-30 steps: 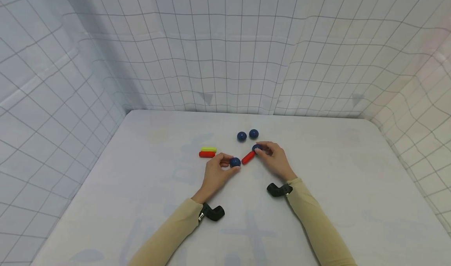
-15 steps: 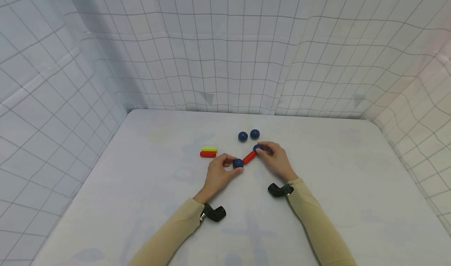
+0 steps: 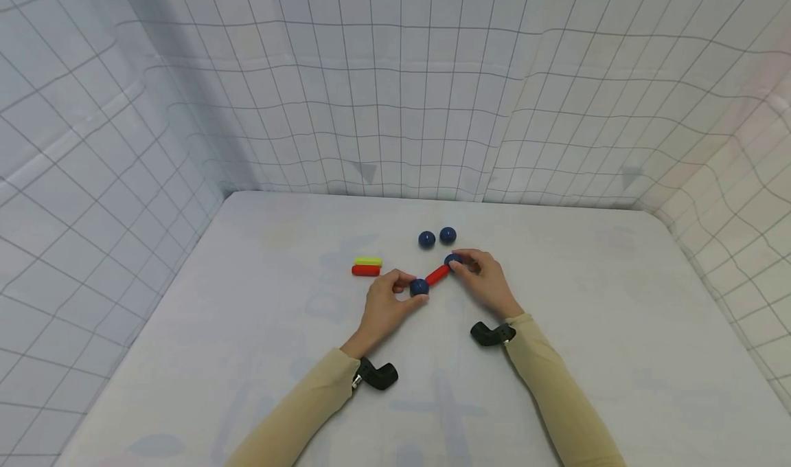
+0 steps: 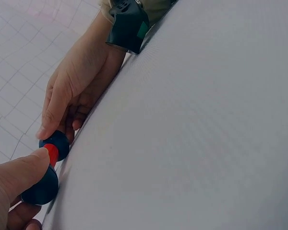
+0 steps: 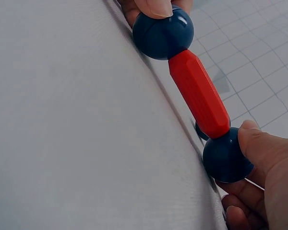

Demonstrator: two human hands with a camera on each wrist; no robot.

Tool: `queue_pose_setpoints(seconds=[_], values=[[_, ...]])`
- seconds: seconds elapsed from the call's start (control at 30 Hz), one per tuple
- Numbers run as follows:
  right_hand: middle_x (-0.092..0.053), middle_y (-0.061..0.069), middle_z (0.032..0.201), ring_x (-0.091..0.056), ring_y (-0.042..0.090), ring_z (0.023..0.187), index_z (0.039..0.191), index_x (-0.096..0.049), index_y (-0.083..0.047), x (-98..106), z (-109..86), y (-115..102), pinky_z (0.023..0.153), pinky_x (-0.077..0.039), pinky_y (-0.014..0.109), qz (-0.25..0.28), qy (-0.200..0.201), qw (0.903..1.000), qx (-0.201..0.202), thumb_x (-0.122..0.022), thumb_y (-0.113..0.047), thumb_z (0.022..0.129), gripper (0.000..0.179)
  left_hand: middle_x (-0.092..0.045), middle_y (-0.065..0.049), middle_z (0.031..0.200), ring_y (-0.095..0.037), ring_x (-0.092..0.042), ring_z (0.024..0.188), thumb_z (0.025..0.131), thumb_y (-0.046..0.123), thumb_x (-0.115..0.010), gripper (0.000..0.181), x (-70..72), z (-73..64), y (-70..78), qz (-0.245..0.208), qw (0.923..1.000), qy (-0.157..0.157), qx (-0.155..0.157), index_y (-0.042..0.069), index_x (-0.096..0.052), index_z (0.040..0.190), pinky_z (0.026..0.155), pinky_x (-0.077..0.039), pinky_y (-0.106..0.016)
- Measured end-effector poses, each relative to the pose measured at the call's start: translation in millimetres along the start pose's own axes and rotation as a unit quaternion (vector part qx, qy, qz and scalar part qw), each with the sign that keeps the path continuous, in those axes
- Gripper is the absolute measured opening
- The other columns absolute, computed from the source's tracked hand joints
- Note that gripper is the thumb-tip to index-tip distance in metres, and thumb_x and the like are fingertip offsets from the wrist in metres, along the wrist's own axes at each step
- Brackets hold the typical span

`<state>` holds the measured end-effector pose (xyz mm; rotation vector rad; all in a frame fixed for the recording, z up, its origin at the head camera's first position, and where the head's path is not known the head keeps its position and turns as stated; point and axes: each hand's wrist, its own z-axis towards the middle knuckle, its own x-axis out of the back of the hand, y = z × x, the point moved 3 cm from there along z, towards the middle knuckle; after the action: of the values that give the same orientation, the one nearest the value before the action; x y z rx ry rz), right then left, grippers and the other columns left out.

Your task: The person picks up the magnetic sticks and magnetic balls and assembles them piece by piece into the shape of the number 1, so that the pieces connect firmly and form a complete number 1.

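Note:
A red rod [image 5: 199, 93] joins end to end with two dark blue balls, low over the white table. My left hand [image 3: 384, 309] pinches the nearer blue ball [image 3: 419, 288] between thumb and fingers. At the rod's far end, my right hand [image 3: 486, 285] pinches the other blue ball [image 5: 226, 157], its thumb on one side and fingers beneath. In the right wrist view both balls meet the rod's ends. From the left wrist, the left thumb partly covers the red rod [image 4: 53, 154].
Two loose blue balls, one left [image 3: 426, 240] and one right [image 3: 448, 235], sit just beyond the hands. Left of them lie a yellow-green rod [image 3: 368, 262] and another red rod [image 3: 366, 270], side by side. A white gridded curtain [image 3: 395, 110] rises behind the table [image 3: 556, 261].
My left hand has moved slightly right with its ball, closing the small gap to the red rod, which the ball now meets. My right hand has stayed nearly still.

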<state>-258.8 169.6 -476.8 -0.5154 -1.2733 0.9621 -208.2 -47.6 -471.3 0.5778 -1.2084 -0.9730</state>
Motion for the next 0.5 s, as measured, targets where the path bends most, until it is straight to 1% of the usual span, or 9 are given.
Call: queue_pose_setpoints(seconds=[0.17, 0.5], values=[[-0.064, 0.011, 0.107, -0.053, 0.023, 0.093, 0.118, -0.066, -0.007, 0.2, -0.4, -1.2, 0.082, -0.042, 0.038, 0.001, -0.001, 1.0, -0.001, -0.065, -0.027, 0.091, 0.033, -0.066, -0.001, 0.095, -0.015, -0.055, 0.084, 0.073, 0.024, -0.084, 0.035, 0.1, -0.5, 0.3, -0.001, 1.0, -0.003, 0.006, 0.008, -0.068, 0.1, 0.077, -0.046, -0.032], [-0.064, 0.011, 0.107, -0.053, 0.024, 0.092, 0.119, -0.066, -0.007, 1.0, -0.2, -2.7, 0.081, -0.041, 0.038, -0.002, -0.001, 1.0, 0.003, -0.065, -0.026, 0.092, 0.033, -0.066, 0.0, 0.096, -0.015, -0.055, 0.085, 0.073, 0.023, -0.084, 0.034, 0.1, -0.4, 0.2, -0.005, 0.9999, -0.011, 0.002, 0.008, -0.068, 0.1, 0.078, -0.046, -0.032]])
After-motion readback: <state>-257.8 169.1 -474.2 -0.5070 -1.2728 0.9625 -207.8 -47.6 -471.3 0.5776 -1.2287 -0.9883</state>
